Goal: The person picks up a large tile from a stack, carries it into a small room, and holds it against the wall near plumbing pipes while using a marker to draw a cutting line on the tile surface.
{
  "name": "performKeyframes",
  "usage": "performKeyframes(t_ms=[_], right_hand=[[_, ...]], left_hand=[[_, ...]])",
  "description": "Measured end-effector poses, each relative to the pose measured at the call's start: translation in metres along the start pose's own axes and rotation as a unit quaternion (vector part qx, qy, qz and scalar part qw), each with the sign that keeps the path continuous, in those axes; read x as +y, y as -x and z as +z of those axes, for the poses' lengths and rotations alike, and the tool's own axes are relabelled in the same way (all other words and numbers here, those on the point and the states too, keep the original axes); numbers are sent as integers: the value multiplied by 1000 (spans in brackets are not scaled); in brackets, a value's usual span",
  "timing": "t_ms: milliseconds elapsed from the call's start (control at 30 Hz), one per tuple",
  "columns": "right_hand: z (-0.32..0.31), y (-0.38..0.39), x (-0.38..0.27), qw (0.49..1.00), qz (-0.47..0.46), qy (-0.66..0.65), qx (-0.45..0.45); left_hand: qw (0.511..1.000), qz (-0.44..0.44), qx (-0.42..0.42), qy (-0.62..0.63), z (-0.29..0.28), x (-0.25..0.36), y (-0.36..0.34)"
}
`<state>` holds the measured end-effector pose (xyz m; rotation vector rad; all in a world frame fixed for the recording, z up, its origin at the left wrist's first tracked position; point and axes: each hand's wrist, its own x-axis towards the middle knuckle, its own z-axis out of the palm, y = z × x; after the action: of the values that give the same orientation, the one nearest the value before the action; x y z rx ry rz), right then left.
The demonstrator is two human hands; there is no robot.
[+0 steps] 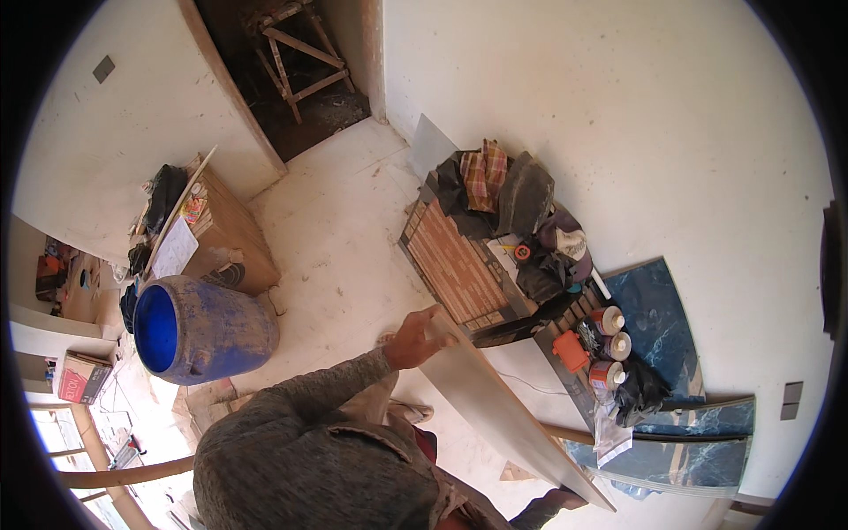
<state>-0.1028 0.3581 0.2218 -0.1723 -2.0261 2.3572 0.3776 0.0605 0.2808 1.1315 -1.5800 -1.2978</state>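
Observation:
A long, narrow pale board (495, 406) is held on a slant in front of me, running from the middle of the view down to the lower right. At its upper end, my left hand (417, 339) is closed round the edge, with the thumb by the corner. My right hand (564, 500) grips the long edge near the lower end; its fingers are partly hidden. Below the board, a sandalled foot (411, 412) shows on the pale floor. A small wood-coloured offcut (515, 473) lies under the board.
A blue barrel (221, 331) lies at left, beside a stack of brown cartons (231, 234). Stacked boxes (455, 265) bear clothing and a tape measure (522, 253). Several cans (609, 320) and an orange box (571, 351) stand near dark blue marbled slabs (649, 309) by the right wall.

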Motion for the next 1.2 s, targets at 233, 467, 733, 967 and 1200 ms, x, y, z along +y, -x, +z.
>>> performKeyframes(t_ms=[233, 467, 733, 967, 1200], right_hand=[[125, 132, 37, 998, 46, 28, -34], [298, 338, 19, 980, 69, -36, -180], [470, 497, 27, 934, 128, -51, -329], [622, 675, -36, 878, 115, -75, -459], [770, 712, 88, 749, 251, -67, -610]], left_hand=[[993, -2, 84, 88, -192, 10, -3], [958, 69, 275, 51, -382, 31, -8], [875, 71, 479, -26, -531, 17, -6], [784, 65, 606, -119, -623, 8, -30], [738, 92, 668, -35, -686, 30, -74]])
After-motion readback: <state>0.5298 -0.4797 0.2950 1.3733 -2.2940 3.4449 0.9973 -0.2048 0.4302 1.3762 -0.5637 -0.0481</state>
